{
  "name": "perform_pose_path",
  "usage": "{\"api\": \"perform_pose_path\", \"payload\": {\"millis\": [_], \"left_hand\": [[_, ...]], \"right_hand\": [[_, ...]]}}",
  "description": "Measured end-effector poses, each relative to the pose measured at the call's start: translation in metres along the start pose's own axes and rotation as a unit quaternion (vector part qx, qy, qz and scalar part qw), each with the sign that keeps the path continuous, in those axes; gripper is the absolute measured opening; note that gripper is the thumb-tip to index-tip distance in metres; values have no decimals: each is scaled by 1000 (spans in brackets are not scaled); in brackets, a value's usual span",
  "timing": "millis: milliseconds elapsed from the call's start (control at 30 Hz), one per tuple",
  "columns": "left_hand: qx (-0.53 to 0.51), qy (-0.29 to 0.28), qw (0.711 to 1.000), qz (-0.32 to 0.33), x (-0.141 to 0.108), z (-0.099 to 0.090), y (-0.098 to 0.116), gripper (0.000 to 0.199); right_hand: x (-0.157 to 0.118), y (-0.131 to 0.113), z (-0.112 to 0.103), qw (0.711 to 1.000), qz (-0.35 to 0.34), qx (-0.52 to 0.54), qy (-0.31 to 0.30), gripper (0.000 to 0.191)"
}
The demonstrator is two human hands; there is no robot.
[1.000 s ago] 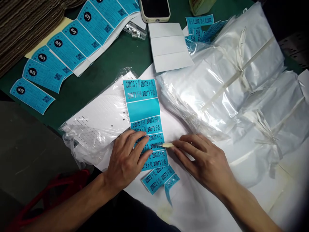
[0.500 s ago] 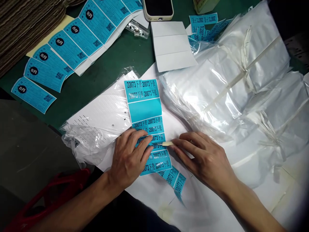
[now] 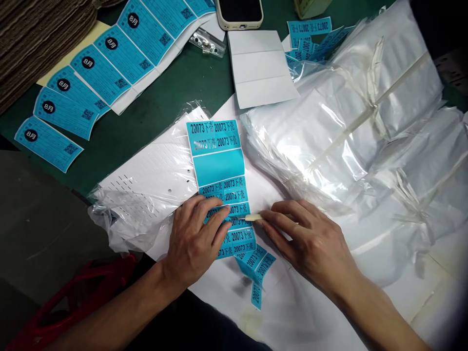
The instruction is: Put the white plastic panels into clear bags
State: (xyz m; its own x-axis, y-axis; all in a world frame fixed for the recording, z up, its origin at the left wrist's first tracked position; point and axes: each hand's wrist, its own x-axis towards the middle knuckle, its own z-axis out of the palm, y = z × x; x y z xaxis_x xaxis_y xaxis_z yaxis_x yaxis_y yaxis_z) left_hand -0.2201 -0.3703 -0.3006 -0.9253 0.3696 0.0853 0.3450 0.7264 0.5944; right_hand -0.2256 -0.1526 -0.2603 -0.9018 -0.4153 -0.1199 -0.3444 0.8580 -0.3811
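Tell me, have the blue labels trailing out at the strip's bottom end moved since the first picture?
Yes: the trailing blue labels have shifted rightward in the picture, away from the bagged white sheets.

I count two hands (image 3: 193, 239), one pale-handled tool (image 3: 253, 217), one phone (image 3: 239, 12), two tied clear-bag bundles (image 3: 341, 109), six black 8月 circles (image 3: 87, 63).
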Motion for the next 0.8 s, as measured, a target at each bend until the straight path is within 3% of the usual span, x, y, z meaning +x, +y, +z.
{"api": "perform_pose_path", "payload": {"millis": [800], "left_hand": [[-4, -1, 1000, 7, 0, 1, -2, 30]], "right_hand": [[-17, 13, -20, 992, 6, -127, -7, 14]]}}
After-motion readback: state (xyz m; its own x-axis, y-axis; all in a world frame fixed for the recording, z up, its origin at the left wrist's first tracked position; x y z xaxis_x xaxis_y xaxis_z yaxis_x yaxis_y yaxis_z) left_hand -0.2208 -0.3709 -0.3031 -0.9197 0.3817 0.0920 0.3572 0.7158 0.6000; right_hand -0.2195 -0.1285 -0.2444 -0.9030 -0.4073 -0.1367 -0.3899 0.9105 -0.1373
